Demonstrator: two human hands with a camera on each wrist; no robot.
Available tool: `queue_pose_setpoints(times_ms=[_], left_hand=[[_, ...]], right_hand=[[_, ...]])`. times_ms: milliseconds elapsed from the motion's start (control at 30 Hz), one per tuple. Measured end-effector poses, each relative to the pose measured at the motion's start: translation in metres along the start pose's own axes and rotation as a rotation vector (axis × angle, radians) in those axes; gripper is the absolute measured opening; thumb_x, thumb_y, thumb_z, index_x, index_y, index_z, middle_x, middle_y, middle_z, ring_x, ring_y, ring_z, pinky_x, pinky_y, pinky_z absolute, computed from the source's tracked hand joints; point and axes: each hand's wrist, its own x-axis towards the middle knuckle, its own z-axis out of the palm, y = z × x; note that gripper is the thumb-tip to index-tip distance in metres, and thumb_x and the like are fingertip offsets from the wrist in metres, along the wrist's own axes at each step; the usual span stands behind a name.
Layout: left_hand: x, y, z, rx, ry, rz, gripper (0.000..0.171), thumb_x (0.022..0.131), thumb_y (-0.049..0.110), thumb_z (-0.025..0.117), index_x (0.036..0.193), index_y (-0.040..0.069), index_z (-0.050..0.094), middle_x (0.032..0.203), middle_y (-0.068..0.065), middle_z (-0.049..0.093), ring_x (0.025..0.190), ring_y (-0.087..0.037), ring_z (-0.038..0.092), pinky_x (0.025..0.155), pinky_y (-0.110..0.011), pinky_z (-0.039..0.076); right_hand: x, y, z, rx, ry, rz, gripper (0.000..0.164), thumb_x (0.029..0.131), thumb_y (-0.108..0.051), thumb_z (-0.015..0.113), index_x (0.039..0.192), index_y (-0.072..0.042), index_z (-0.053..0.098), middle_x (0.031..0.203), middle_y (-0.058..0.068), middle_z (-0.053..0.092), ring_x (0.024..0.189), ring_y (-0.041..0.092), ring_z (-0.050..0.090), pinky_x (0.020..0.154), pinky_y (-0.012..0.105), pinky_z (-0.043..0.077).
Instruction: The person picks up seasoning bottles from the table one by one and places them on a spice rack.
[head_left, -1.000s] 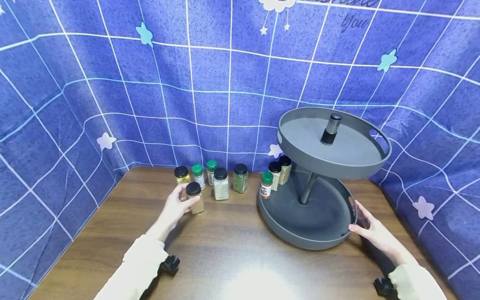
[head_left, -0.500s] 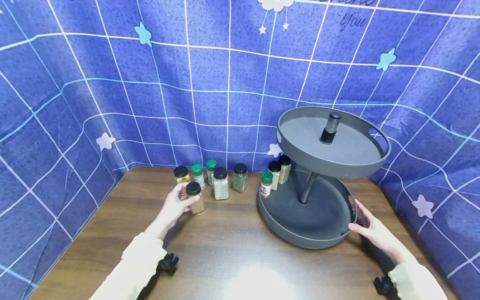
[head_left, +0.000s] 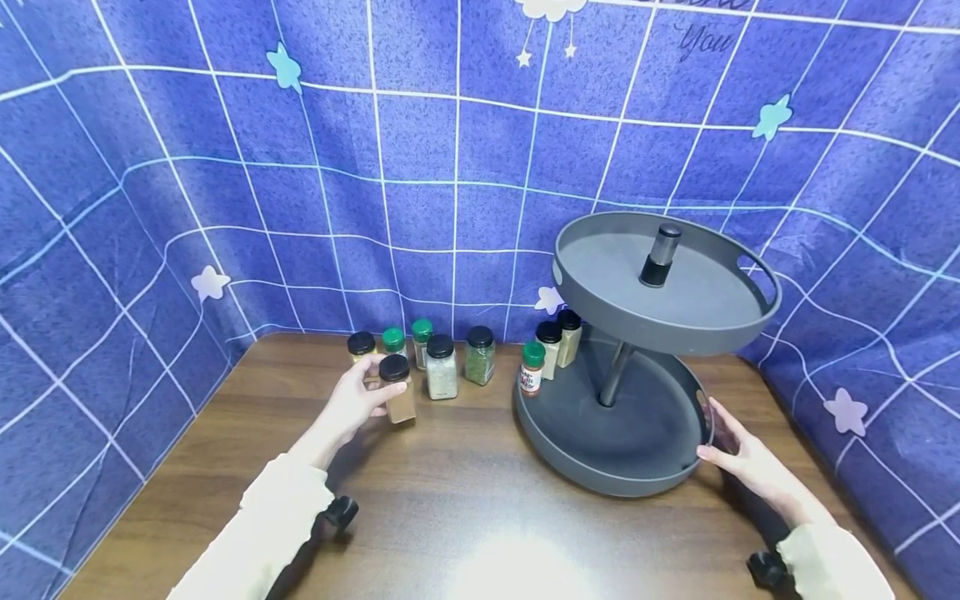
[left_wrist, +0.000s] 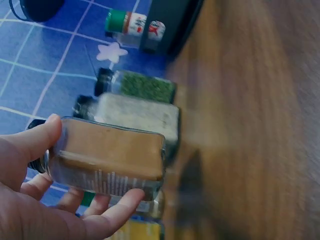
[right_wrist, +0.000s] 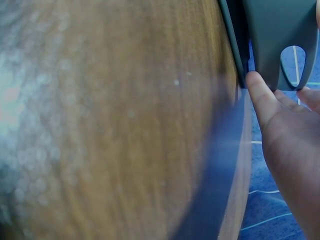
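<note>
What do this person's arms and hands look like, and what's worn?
The left hand and right hand are both ungloved. The left sleeve and right sleeve are pale cream, with gathered-looking ends. A black device shows near the left sleeve's end, a second black device near the right's.

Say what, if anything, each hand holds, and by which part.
The left hand holds a clear jar of brown powder by its sides, below the black lid. The right hand touches the round grey lower tray by its rim; any grip is unclear.

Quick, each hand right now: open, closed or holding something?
Left hand: holding a jar of brown powder.
Right hand: holding the lower tray.
</note>
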Motion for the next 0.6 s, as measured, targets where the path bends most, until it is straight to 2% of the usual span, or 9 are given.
queue_pose_setpoints(times_ms=[167,300,433,600], left_hand=[[0.001,0.017,0.004,0.030,-0.014,0.018,0.055,0.082,0.011,0.072,0.129,0.007,0.044,0.119,-0.018,0.048,0.089,-0.014,0.059,0.071,-0.047,0.056],[0.003,0.029,0.009,0.037,-0.030,0.042,0.055,0.082,0.012,0.072,0.129,0.008,0.045,0.113,-0.015,0.050,0.084,-0.012,0.057,0.070,-0.048,0.055],[0.005,0.039,0.013,0.041,-0.048,0.062,0.051,0.081,0.013,0.073,0.125,0.010,0.048,0.114,-0.015,0.056,0.085,-0.012,0.059,0.068,-0.049,0.055],[0.005,0.054,0.021,0.026,-0.079,0.063,0.052,0.081,0.012,0.073,0.126,0.007,0.048,0.121,-0.020,0.056,0.089,-0.014,0.060,0.071,-0.052,0.054]], right_hand=[[0.000,0.001,-0.001,-0.010,0.002,0.008,0.079,0.091,-0.005,0.059,0.150,-0.001,0.006,0.146,0.038,0.016,0.114,-0.023,0.027,0.090,-0.003,0.025],[0.001,0.001,0.000,-0.004,0.003,0.001,0.079,0.091,-0.004,0.059,0.150,0.000,0.006,0.146,0.039,0.015,0.115,-0.023,0.027,0.090,-0.003,0.025],[0.001,0.000,0.000,0.002,0.002,0.000,0.079,0.091,-0.004,0.059,0.150,0.000,0.006,0.146,0.039,0.014,0.115,-0.023,0.026,0.091,-0.003,0.024],[0.000,-0.002,0.000,-0.002,0.001,0.010,0.079,0.091,-0.005,0.059,0.150,0.000,0.006,0.146,0.038,0.014,0.115,-0.023,0.026,0.091,-0.004,0.024]])
